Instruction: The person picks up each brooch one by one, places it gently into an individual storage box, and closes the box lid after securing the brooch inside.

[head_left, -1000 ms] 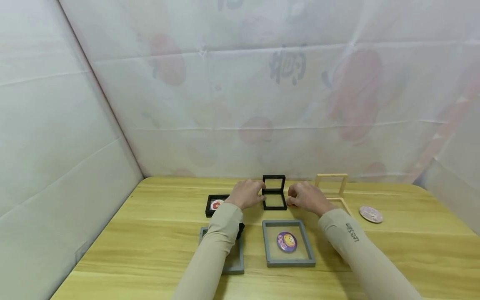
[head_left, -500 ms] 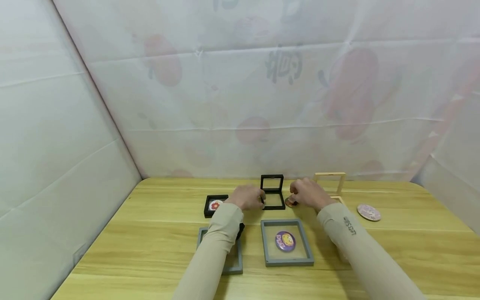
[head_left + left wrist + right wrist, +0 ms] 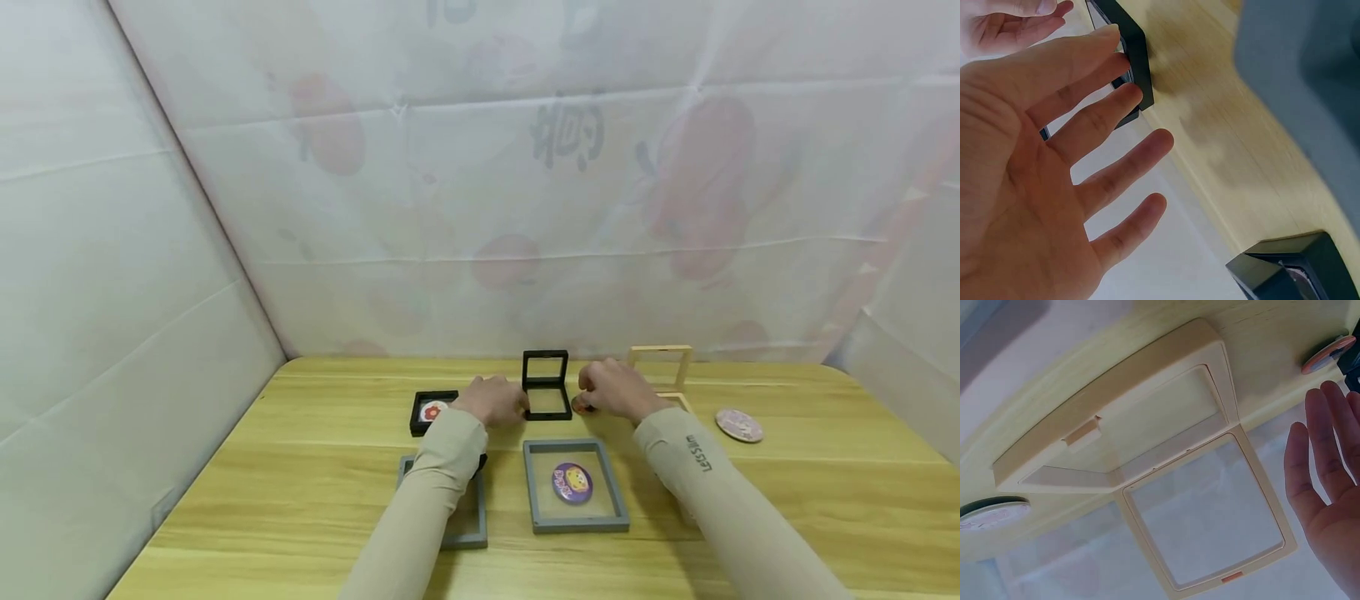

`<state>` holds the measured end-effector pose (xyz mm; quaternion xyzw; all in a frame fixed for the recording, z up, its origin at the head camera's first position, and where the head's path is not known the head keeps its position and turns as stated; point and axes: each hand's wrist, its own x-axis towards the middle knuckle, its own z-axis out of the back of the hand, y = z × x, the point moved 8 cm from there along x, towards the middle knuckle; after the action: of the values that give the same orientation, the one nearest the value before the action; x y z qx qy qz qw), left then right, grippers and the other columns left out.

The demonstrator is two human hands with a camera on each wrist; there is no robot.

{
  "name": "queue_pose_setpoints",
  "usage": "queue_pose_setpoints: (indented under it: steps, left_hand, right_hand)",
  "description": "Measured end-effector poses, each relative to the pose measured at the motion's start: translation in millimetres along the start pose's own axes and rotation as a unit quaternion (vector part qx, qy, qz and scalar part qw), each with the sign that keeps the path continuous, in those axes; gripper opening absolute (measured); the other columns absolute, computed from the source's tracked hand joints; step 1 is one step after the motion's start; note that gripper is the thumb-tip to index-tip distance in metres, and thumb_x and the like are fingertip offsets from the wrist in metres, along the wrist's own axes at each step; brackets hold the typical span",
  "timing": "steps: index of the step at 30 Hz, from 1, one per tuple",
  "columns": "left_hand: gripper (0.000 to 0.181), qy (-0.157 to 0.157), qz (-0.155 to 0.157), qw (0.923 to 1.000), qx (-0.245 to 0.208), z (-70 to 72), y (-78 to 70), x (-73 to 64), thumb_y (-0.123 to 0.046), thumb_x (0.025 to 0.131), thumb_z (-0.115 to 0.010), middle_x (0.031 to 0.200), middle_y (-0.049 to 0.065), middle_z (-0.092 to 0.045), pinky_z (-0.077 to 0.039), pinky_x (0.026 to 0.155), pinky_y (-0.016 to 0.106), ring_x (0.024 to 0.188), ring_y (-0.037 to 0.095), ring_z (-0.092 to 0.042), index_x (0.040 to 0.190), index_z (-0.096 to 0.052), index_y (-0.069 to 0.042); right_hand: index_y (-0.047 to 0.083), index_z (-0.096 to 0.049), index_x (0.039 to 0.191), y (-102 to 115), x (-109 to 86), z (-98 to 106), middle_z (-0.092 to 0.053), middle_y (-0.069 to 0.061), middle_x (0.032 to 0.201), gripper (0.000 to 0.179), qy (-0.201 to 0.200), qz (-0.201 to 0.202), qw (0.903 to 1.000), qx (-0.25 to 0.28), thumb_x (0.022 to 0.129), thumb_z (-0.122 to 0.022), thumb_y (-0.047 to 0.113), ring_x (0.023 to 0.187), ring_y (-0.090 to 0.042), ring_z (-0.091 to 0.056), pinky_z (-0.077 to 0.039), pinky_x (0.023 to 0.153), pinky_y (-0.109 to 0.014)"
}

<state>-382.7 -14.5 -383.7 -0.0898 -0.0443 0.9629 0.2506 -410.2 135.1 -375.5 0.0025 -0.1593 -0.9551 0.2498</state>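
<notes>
A small black hinged display frame (image 3: pixel 547 403) stands at the back centre with its lid raised. To its left is my left hand (image 3: pixel 491 401); in the left wrist view its fingers are spread and fairly straight, with thumb and index fingertips overlapping the frame's edge (image 3: pixel 1138 56). My right hand (image 3: pixel 618 390) is right of the frame, fingertips at a small orange-brown round badge (image 3: pixel 579 405). In the right wrist view the visible fingers point toward this badge (image 3: pixel 1329 355); thumb and index finger are cut off, so I cannot tell whether they pinch it.
A black frame with a red flower badge (image 3: pixel 433 411) lies left. In front are a grey frame (image 3: pixel 576 527) with a purple badge (image 3: pixel 572 483) and another grey frame (image 3: pixel 480 517). A cream hinged frame (image 3: pixel 1113 400) stands open at the right, near a pale pink badge (image 3: pixel 739 425).
My right hand has drawn slightly away from the black frame, bringing the orange-brown badge into sight. The left hand has lowered a little beside the frame. Little differs over the last half second.
</notes>
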Motion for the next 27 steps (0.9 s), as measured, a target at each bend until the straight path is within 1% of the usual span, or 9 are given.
queue_pose_setpoints:
  steps: [3, 8, 14, 17, 19, 21, 24, 25, 27]
  left_hand:
    - [0.026, -0.004, 0.001, 0.9998, 0.019, -0.5, -1.9, -2.7, -0.025, 0.099, -0.069, 0.126, -0.006, -0.07, -0.038, 0.112, 0.05, 0.122, 0.021, -0.06, 0.124, -0.075, -0.022]
    - [0.023, -0.01, -0.016, 0.9978, 0.063, -1.2, -7.7, -7.9, -0.023, 0.101, -0.066, 0.126, -0.005, -0.069, -0.045, 0.107, 0.047, 0.12, 0.022, -0.058, 0.121, -0.077, -0.022]
    - [0.021, 0.021, -0.03, 0.9991, 0.02, -1.9, -8.4, -12.6, -0.015, 0.099, -0.068, 0.121, -0.002, -0.072, -0.055, 0.091, 0.032, 0.107, 0.015, -0.067, 0.118, -0.078, -0.017]
    - [0.024, 0.02, -0.041, 0.9989, 0.01, -0.8, -6.8, -12.6, -0.014, 0.097, -0.069, 0.121, -0.002, -0.072, -0.054, 0.092, 0.033, 0.107, 0.016, -0.067, 0.119, -0.077, -0.016]
    - [0.025, -0.005, -0.044, 0.9989, 0.014, 2.2, -3.8, -11.3, -0.015, 0.096, -0.069, 0.12, -0.001, -0.072, -0.055, 0.093, 0.035, 0.108, 0.018, -0.068, 0.12, -0.076, -0.016]
    - [0.025, -0.047, -0.042, 0.9977, 0.024, 7.9, 0.8, -10.3, -0.018, 0.095, -0.071, 0.117, -0.001, -0.073, -0.056, 0.09, 0.037, 0.106, 0.019, -0.069, 0.119, -0.077, -0.015]
    - [0.023, -0.114, -0.036, 0.992, 0.042, 17.2, 6.9, -10.1, -0.021, 0.094, -0.074, 0.112, 0.001, -0.075, -0.058, 0.084, 0.038, 0.099, 0.02, -0.071, 0.115, -0.077, -0.014]
    - [0.023, -0.129, -0.035, 0.99, 0.044, 19.5, 8.1, -10.2, -0.022, 0.094, -0.075, 0.111, 0.001, -0.075, -0.059, 0.082, 0.038, 0.096, 0.02, -0.071, 0.115, -0.077, -0.014]
    - [0.025, -0.144, -0.039, 0.9877, 0.048, 22.1, 9.0, -10.3, -0.023, 0.093, -0.077, 0.11, 0.003, -0.075, -0.059, 0.081, 0.039, 0.094, 0.021, -0.071, 0.116, -0.076, -0.013]
  right_hand:
    - [0.007, -0.07, 0.079, 0.9, 0.2, -1.2, -0.061, 0.001, 0.071, 0.013, 0.002, 0.006, 1.0, -0.002, 0.091, -0.073, 0.01, 0.06, -0.014, -0.051, -0.045, 0.055, -0.03]
    - [0.008, -0.07, 0.077, -0.9, -0.4, -2.9, -0.059, 0.002, 0.069, 0.016, 0.004, 0.004, 1.0, 0.002, 0.092, -0.075, 0.013, 0.059, -0.013, -0.049, -0.043, 0.054, -0.029]
    - [0.008, -0.069, 0.075, -3.3, -0.3, -2.6, -0.059, 0.002, 0.069, 0.018, 0.0, 0.005, 1.0, -0.006, 0.092, -0.075, 0.014, 0.06, -0.013, -0.048, -0.041, 0.055, -0.029]
    - [0.009, -0.068, 0.075, -3.8, -0.2, -1.9, -0.058, 0.002, 0.068, 0.019, 0.002, -0.002, 1.0, -0.006, 0.092, -0.075, 0.014, 0.06, -0.013, -0.048, -0.042, 0.055, -0.029]
    - [0.009, -0.069, 0.075, -1.7, -0.1, -1.0, -0.059, 0.002, 0.069, 0.018, 0.001, 0.002, 1.0, -0.007, 0.092, -0.075, 0.014, 0.061, -0.013, -0.049, -0.043, 0.055, -0.029]
    - [0.008, -0.069, 0.076, 0.7, 0.0, -0.7, -0.059, 0.002, 0.069, 0.018, 0.001, 0.006, 1.0, -0.005, 0.092, -0.075, 0.014, 0.06, -0.013, -0.05, -0.043, 0.055, -0.029]
    - [0.008, -0.069, 0.077, 3.4, -0.7, -0.7, -0.06, 0.002, 0.069, 0.017, 0.001, 0.011, 0.9999, -0.002, 0.092, -0.075, 0.013, 0.06, -0.013, -0.05, -0.043, 0.054, -0.029]
    - [0.007, -0.07, 0.077, 3.4, -1.0, -0.9, -0.06, 0.001, 0.069, 0.016, 0.001, 0.01, 0.9999, -0.003, 0.092, -0.075, 0.013, 0.06, -0.013, -0.05, -0.043, 0.054, -0.029]
    - [0.007, -0.07, 0.077, 3.3, -1.9, -0.9, -0.06, 0.001, 0.069, 0.016, 0.0, 0.009, 0.9999, -0.006, 0.091, -0.076, 0.013, 0.06, -0.013, -0.05, -0.044, 0.054, -0.029]
